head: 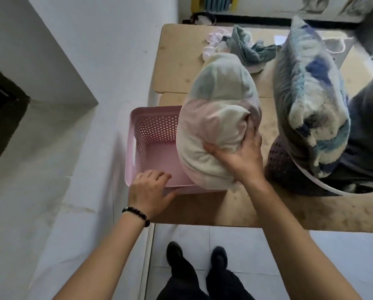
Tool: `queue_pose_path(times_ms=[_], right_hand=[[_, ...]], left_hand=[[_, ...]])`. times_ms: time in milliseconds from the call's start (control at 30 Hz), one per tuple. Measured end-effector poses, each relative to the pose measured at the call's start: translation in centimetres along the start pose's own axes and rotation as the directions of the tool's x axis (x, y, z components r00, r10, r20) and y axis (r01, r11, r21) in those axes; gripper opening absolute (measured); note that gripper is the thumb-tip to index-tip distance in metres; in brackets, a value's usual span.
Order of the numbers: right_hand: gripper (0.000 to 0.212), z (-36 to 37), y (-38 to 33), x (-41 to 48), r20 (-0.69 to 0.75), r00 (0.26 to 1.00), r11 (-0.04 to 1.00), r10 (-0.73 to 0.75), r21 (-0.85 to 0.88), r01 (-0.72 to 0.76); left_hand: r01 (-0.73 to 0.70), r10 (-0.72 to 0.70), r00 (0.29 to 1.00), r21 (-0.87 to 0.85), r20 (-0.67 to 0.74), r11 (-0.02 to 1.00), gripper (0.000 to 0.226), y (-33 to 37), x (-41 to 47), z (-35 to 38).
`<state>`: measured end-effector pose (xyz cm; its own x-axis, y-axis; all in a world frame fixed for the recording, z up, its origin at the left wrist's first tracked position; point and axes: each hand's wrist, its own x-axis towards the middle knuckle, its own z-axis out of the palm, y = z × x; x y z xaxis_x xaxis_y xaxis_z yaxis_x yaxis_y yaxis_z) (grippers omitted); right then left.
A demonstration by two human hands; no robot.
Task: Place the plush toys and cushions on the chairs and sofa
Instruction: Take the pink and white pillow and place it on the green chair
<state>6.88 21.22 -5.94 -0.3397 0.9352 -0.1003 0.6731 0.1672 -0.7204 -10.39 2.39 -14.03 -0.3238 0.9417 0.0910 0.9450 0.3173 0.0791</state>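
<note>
A pale pastel cushion point(215, 109) stands on end over the right side of a pink perforated basket point(153, 135) on the wooden table point(176, 61). My right hand point(239, 156) grips the cushion's lower right corner. My left hand point(151, 191) rests on the basket's near rim, fingers curled over it. A blue, white and grey shaggy cushion point(311, 94) stands upright in a darker perforated basket point(280, 163) to the right.
Crumpled grey-green and white cloths point(244, 44) lie at the table's far end. A white wall point(73, 105) runs close along the left. A grey fabric mass point(367, 126) sits at the right edge. My feet stand on tiled floor point(246, 245) below the table's edge.
</note>
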Motion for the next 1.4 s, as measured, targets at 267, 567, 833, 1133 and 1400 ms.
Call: queue_pose_path(times_ms=[267,567,833,1133,1400], right_hand=[[0.086,1.5,-1.6,4.2,-0.103,0.994,0.985,0.041,0.174,-0.022],[0.046,-3.3,-7.8,4.5,-0.355,0.922,0.88,-0.155,0.374,0.292],[0.055,-13.6,-16.0,0.0,-0.557,0.817,0.603,-0.148,0.604,0.521],[0.039,-22.0,-12.2,-12.4,-0.502,0.858,0.438,-0.108,0.751,0.494],[0.024,-28.1,-1.0,-31.6,-0.648,0.651,0.646,0.396,0.7,0.303]], left_hand=[[0.052,-0.057,0.995,0.069,0.076,0.996,0.071,-1.8,3.9,-0.5],[0.142,-0.155,0.959,0.07,0.238,0.987,0.079,-1.0,4.1,-1.3],[0.229,-0.133,0.973,-0.687,0.191,0.69,0.027,-1.8,8.4,-6.7],[-0.04,0.211,0.974,-0.98,-0.082,-0.197,0.052,6.1,12.4,-27.5],[-0.013,0.423,0.897,-0.964,-0.128,-0.265,0.025,25.1,4.6,-26.4]])
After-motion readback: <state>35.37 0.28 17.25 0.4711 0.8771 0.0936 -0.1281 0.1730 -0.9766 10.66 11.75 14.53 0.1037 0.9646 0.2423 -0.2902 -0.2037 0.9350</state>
